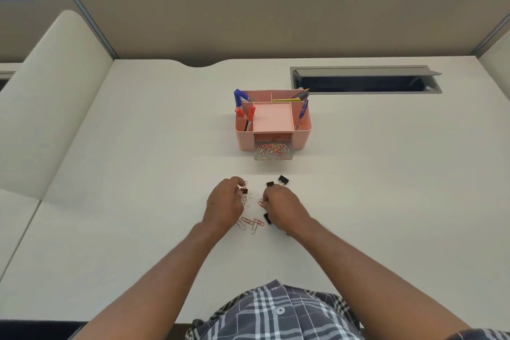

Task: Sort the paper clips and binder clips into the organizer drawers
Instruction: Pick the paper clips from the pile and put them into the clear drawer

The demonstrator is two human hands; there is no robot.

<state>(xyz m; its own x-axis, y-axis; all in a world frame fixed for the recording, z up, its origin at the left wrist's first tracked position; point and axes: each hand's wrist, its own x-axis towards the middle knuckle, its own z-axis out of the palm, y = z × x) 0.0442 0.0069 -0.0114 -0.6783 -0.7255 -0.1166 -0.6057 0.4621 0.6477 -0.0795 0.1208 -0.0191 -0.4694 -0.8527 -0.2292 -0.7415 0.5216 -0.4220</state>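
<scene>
My left hand [225, 201] sits just left of centre in the lower middle of the frame, fingers curled down around a small dark binder clip [244, 190] and a paper clip at my fingertips; I seem to be pinching them, though I cannot tell how firmly. My right hand [284, 208] is just beside it to the right, fingers bent onto a red paper clip [261, 203] lying on the desk [138, 174]; whether I have it gripped I cannot tell.

Between and below my hands lie the loose paper clips [249, 223], flat on the desk, their long axes mostly running diagonally from lower left to upper right, some nearly up and down in the frame. A black binder clip [267, 218] lies under the edge of my right hand, and two more black binder clips [283, 180] lie just above that hand, toward the organizer.

The pink organizer [273, 124] stands above my hands at frame centre, well apart from them. Its clear drawer [272, 152] is pulled out toward me, facing the bottom of the frame, with a heap of coloured paper clips inside. Markers [239, 98] and pencils [302, 94] stand tilted in the upper compartments.
</scene>
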